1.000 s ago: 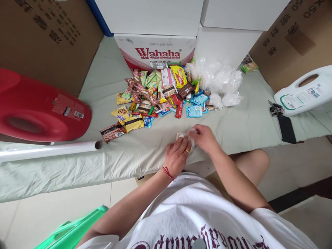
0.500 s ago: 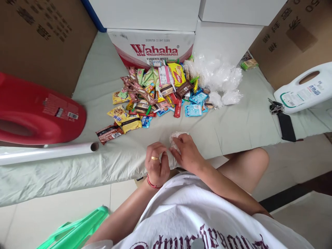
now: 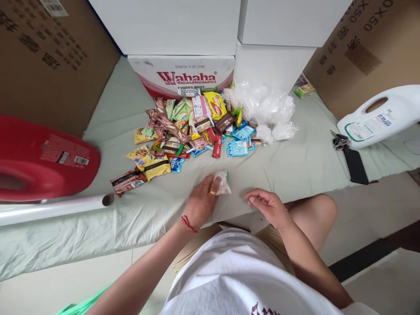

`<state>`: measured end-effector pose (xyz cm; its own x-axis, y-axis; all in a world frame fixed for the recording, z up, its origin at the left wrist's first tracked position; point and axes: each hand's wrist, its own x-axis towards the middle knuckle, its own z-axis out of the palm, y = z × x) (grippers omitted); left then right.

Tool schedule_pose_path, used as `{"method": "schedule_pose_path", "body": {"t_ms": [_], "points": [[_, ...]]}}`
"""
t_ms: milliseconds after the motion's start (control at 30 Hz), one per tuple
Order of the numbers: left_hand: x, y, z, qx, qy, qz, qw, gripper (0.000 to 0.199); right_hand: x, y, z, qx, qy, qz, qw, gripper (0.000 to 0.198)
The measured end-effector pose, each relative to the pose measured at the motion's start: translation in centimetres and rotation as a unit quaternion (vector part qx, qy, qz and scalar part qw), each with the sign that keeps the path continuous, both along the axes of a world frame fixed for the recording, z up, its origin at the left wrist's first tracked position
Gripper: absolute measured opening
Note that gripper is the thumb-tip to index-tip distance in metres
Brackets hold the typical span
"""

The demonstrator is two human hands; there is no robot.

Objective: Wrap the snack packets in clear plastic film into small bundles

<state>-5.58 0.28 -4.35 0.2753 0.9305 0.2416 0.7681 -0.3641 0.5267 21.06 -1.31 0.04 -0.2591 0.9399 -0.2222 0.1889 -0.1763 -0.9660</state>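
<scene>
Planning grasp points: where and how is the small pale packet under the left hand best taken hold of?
Likely a pinch on its right edge, coming from the right. The small pale packet lies low on the cloth, the left hand covers its left end, and the right edge is exposed. The right hand is on that side, apart from it.

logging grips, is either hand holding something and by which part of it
The left hand covers the left end of a packet; whether gripping or pressing is unclear. The right hand holds nothing visible.
</scene>
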Motion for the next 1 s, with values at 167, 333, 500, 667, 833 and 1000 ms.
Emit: {"method": "schedule_pose_path", "body": {"t_ms": [167,333,500,667,833,1000], "points": [[4.2,1.5,4.4,-0.229,-0.317,0.089,0.916,0.045,0.6,-0.1,-1.0,-0.047,0.074,-0.121,0.989,0.041],[10.7,2.8,5.8,-0.435,-0.486,-0.062,0.755,0.057,1.2,1.3,0.3,-0.045,0.174,-0.192,0.965,0.059],[16.8,6.0,4.0,-0.405,-0.438,-0.116,0.794,0.052,4.9,3.6,1.1,-0.022,0.141,-0.282,0.949,0.048],[21.1,7.9,2.3,-0.257,-0.29,-0.144,0.91,0.045,14.5,9.7,0.5,0.063,0.062,-0.404,0.911,0.043],[21.9,7.1,0.7,-0.143,-0.052,-0.332,0.931,0.017,24.1,21.4,-1.3,0.031,-0.126,-0.533,0.836,0.027],[21.4,6.6,-0.4,-0.077,-0.004,-0.375,0.924,0.014,28.1,32.9,-1.8,0.071,-0.229,-0.542,0.805,0.021]]}}
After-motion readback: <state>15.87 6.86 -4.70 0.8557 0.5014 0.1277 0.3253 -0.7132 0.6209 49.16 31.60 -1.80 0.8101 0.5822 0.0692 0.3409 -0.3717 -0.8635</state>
